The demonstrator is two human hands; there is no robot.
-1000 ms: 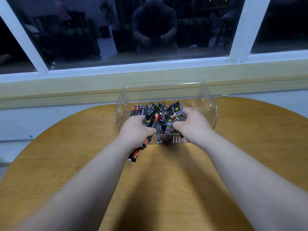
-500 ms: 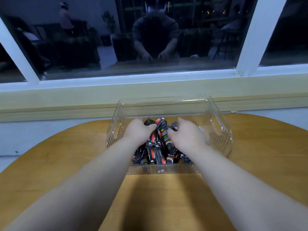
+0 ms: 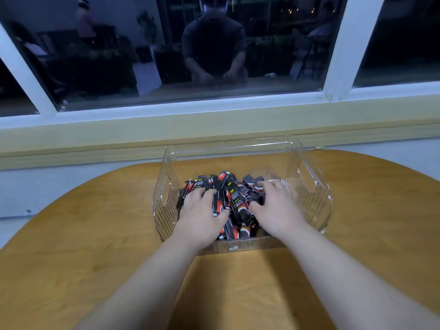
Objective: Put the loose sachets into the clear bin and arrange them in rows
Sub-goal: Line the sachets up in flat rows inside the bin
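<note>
Left hand [image 3: 202, 216] at nine o'clock, right hand [image 3: 277, 208] at three — both seemingly clasp the sachets [image 3: 234, 198]. Probably squaring them into rows inside the clear bin [image 3: 314, 191].

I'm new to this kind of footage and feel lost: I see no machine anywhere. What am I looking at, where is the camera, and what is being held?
There is no machine here. A person works with bare hands, and the single camera sits on their head, looking forward and down. That is why you see their own forearms reaching away from you. The left hand and right hand are both inside a clear bin, which stands on a wooden table below a dark window. In the bin lies a jumbled heap of black sachets with red and white print, not yet in rows. Each hand curls its fingers round part of that heap, one from each side.
</note>
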